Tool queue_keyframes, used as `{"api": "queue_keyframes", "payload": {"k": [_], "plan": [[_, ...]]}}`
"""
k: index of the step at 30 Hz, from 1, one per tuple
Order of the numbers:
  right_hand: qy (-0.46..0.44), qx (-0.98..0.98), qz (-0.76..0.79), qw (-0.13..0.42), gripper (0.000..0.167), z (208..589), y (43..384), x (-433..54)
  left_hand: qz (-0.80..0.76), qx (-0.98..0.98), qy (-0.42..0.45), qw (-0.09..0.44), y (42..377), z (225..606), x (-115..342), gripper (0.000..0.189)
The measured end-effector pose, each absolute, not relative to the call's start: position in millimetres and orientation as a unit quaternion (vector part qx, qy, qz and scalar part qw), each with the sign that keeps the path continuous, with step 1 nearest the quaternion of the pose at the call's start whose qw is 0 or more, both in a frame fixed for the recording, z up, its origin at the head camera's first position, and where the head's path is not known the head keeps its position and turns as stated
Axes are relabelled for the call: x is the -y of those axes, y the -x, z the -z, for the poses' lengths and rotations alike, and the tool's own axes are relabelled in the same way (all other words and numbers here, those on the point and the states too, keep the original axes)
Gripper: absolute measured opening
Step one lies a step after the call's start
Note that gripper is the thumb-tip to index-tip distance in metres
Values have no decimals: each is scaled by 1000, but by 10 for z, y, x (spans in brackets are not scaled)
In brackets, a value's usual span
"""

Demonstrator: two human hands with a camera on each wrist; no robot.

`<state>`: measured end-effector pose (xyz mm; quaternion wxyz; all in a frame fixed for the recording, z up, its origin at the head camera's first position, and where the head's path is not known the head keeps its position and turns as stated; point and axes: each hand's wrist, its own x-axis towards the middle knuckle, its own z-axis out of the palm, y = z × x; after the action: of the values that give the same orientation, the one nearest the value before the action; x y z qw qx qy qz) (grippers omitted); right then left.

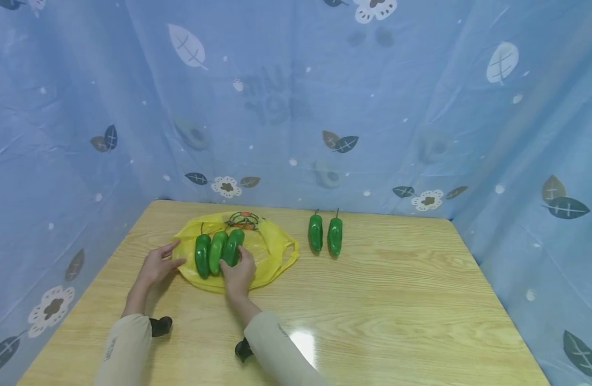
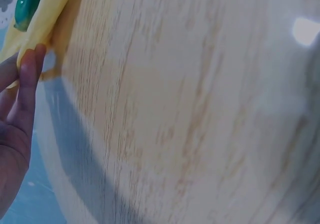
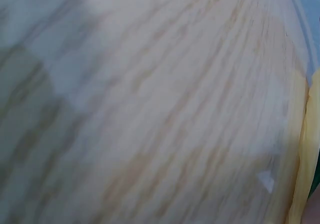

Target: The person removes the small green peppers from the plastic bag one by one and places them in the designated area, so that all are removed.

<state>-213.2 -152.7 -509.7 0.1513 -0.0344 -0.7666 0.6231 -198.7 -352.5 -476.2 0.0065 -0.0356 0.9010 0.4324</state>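
A yellow plastic bag (image 1: 271, 262) lies flat on the table with three green peppers side by side on it: a dark left pepper (image 1: 202, 255), a lighter middle pepper (image 1: 217, 253) and a right pepper (image 1: 233, 246). At the bag's left edge, my left hand (image 1: 156, 265) pinches the plastic; the left wrist view shows a fold of the bag (image 2: 37, 31) between thumb and fingers. My right hand (image 1: 240, 274) grips the lower end of the right pepper, thumb on its left and fingers on its right. In the right wrist view the hand is almost wholly out of frame.
Two more green peppers stand apart to the right of the bag, one (image 1: 315, 233) beside the other (image 1: 335, 236), stems toward the back. The wooden table (image 1: 397, 300) ends at a blue patterned curtain (image 1: 296, 107) behind and on both sides. A bag handle loop (image 1: 292, 252) points right.
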Motion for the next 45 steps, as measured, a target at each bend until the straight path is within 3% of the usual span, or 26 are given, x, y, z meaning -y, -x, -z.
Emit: {"api": "queue_keyframes", "payload": {"k": [3,11,17,21,34,45], "plan": [[39,775,-608,167,53,5110,2155,1540,-437,-899,39,6,2005,4751,3501,66],[58,768,-620,150,50,5090,2189,1516,-443,-896,37,-9,2030,4756,3476,64],[49,771,-610,175,28,5080,2247,1508,-453,-891,39,-5,2044,4770,3464,66],[56,770,-610,175,23,5088,2271,1511,-451,-892,46,-1,2029,4782,3474,67],[73,764,-605,210,47,5137,2319,1475,-450,-891,63,6,2006,4817,3534,67],[89,754,-610,225,44,5131,2344,1406,-445,-894,52,-3,2012,4795,3516,66]]}}
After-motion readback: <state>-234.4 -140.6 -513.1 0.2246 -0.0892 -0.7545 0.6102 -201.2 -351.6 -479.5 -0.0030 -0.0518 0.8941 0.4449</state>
